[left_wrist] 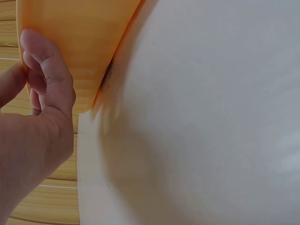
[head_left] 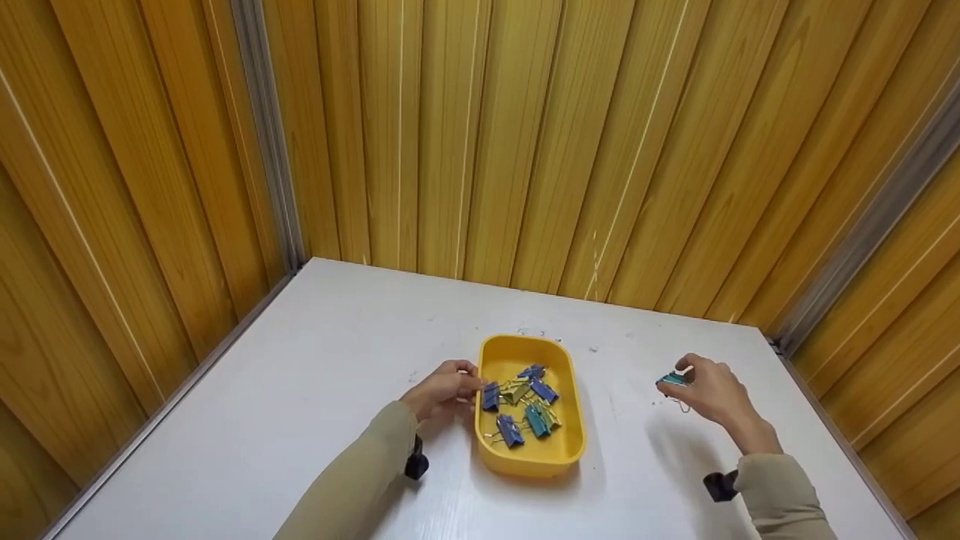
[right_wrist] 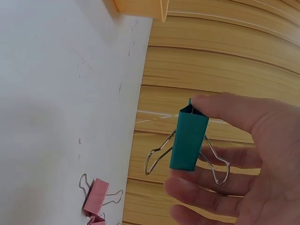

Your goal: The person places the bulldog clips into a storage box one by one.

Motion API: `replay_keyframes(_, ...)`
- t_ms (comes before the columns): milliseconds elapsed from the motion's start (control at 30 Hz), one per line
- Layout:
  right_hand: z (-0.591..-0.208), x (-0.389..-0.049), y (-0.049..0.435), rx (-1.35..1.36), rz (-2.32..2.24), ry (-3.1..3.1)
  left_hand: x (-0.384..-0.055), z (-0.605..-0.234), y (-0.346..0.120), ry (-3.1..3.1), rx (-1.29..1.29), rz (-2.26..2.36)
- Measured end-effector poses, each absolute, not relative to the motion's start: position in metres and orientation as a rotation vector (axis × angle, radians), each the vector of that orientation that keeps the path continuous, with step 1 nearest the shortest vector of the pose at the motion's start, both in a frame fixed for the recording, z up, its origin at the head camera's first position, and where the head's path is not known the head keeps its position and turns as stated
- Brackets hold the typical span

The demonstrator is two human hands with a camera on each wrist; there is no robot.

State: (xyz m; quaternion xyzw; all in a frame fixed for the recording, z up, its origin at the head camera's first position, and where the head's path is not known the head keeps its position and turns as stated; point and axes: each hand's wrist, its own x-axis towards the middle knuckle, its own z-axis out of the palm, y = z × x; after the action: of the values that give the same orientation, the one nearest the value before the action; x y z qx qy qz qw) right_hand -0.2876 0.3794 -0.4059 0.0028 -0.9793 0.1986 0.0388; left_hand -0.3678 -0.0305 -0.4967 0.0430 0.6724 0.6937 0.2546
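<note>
A yellow plastic box (head_left: pixel 529 469) stands on the white table, holding several binder clips in blue, yellow and teal. My left hand (head_left: pixel 444 390) is at the box's left side. In the left wrist view its thumb and fingers (left_wrist: pixel 51 70) pinch the box wall at the rim. Off to the right of the box, my right hand (head_left: pixel 716 390) holds a teal binder clip (right_wrist: pixel 190 140) above the table. Thumb and fingertips grip the clip at its two ends, and its wire handles spread to both sides.
Pink binder clips (right_wrist: pixel 97 197) lie on the table below my right hand in the right wrist view; in the head view they are hidden. Wood-patterned panels (head_left: pixel 480 150) wall the white table (head_left: pixel 360 322) at the back and sides.
</note>
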Motion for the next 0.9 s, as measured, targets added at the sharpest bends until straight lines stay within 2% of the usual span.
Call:
replay_keyframes(467,-0.401,-0.297,0.337,0.028,0.643,-3.015,-0.368,-0.495,-0.032,1.834,0.085,1.879)
replay_keyframes(900,-0.403,-0.302,0.286,0.264,0.73,-2.915,-0.368,-0.499,-0.03,1.854,0.117,1.886)
